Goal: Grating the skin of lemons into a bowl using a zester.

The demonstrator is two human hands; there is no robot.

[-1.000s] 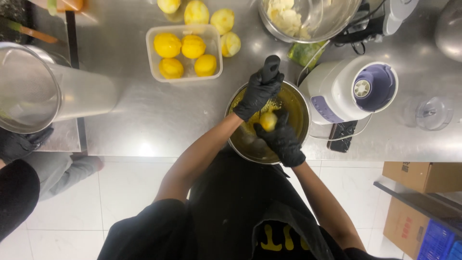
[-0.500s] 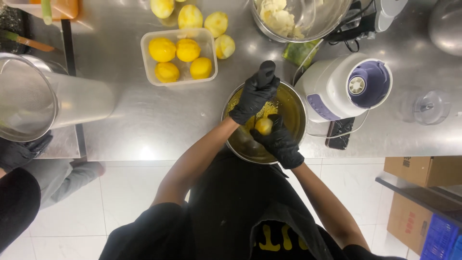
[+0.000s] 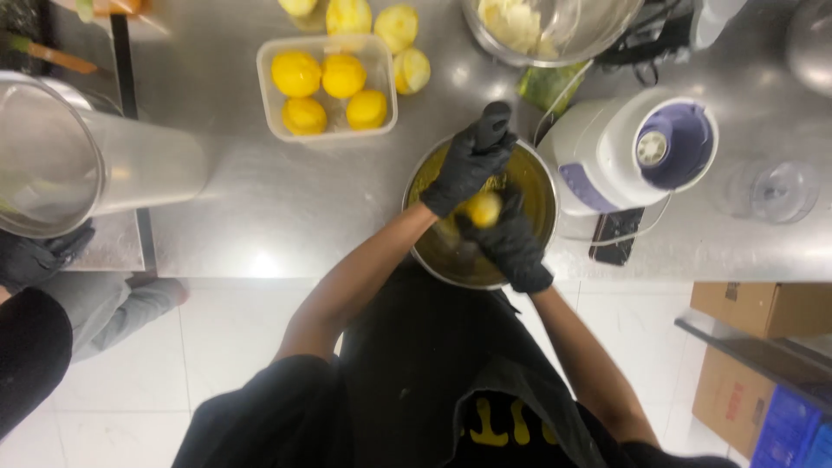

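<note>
Both my hands wear black gloves and work over a round metal bowl at the steel counter's front edge. My left hand is closed around a black handle that stands up from the bowl's far side. My right hand holds a yellow lemon over the middle of the bowl, just below the left hand. The bowl's inside looks wet and yellowish. What the handle belongs to is hidden by the hands.
A clear tub of lemons and loose lemon halves lie behind. A metal bowl of peels, a white and purple appliance, a phone and a glass are on the right. A big clear jug and another person's gloved hand are on the left. Cardboard boxes stand on the floor.
Both hands stay over the bowl. The lemon and my right hand have shifted slightly within it, and the left hand keeps its grip on the handle. The view drifts a little.
</note>
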